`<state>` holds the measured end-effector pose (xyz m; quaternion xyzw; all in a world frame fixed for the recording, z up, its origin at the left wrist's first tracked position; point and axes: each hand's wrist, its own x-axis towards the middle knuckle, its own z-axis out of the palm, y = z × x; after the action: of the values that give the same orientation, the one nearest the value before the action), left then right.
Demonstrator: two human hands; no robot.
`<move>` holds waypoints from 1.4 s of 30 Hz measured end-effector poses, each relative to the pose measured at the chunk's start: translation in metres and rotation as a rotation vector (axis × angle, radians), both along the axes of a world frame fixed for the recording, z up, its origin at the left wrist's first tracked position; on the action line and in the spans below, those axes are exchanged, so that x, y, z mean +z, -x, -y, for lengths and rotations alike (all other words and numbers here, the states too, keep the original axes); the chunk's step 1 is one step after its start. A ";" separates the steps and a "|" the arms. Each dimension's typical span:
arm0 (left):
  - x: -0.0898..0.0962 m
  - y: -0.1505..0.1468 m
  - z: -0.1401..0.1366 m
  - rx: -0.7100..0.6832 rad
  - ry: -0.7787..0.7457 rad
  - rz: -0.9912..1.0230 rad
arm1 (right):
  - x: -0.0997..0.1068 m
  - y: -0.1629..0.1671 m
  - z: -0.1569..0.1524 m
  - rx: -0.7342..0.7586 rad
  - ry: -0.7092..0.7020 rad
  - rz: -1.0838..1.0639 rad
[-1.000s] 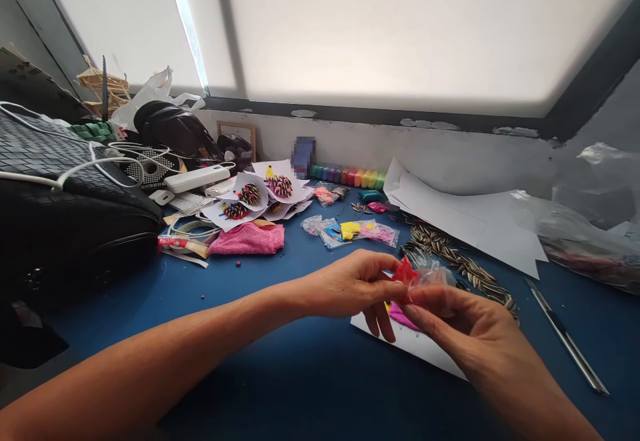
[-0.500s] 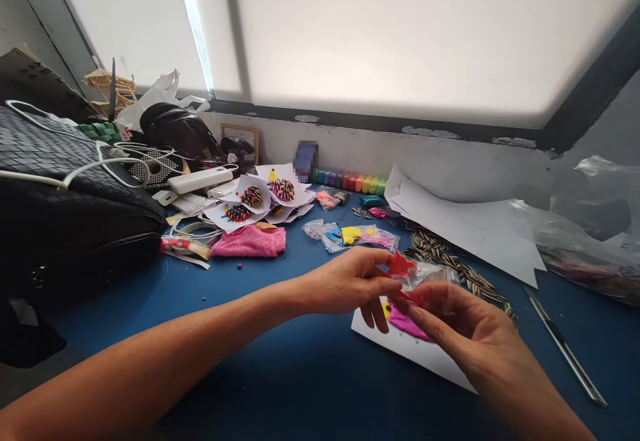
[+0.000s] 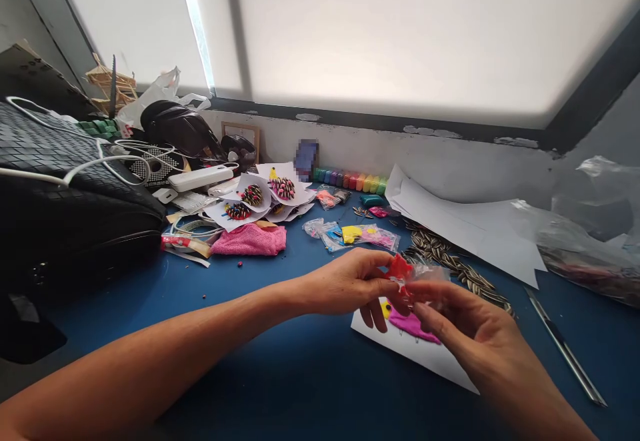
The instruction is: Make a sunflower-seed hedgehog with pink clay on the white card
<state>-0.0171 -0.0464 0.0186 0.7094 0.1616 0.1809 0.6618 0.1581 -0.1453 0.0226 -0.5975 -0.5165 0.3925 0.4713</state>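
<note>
Over the blue tabletop, a red lump of modelling clay (image 3: 399,267) in a clear plastic wrapper (image 3: 431,273) is pinched between both hands. My left hand (image 3: 350,284) grips its left side with thumb and index finger, the other fingers hanging loosely below. From the right, my right hand (image 3: 465,318) closes thumb and fingers on the wrapper's edge; part of the clay is hidden there. Beneath them lies a white sheet (image 3: 425,361) bearing a flat magenta clay shape (image 3: 413,324) with a yellow end and a dark dot. My right hand partly covers it.
Sunflower seeds (image 3: 450,261) lie behind my right hand, near white papers (image 3: 465,228). A utility knife (image 3: 567,348) rests at right. Clay packets (image 3: 353,234), a pink cloth (image 3: 250,240) and seed-covered clay figures (image 3: 251,194) sit farther back. A black bag (image 3: 75,208) stands left.
My right fingers have shifted slightly on the wrapper, and the red piece that showed at their tips is now mostly covered. My left hand has stayed nearly still.
</note>
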 end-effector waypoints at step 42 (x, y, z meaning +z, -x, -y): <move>0.004 0.001 -0.010 0.096 0.050 -0.079 | 0.005 -0.007 0.000 -0.175 -0.228 -0.021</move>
<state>-0.0183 -0.0361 0.0224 0.6908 0.2258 0.1802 0.6628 0.1648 -0.1457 0.0272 -0.5785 -0.4988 0.2949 0.5741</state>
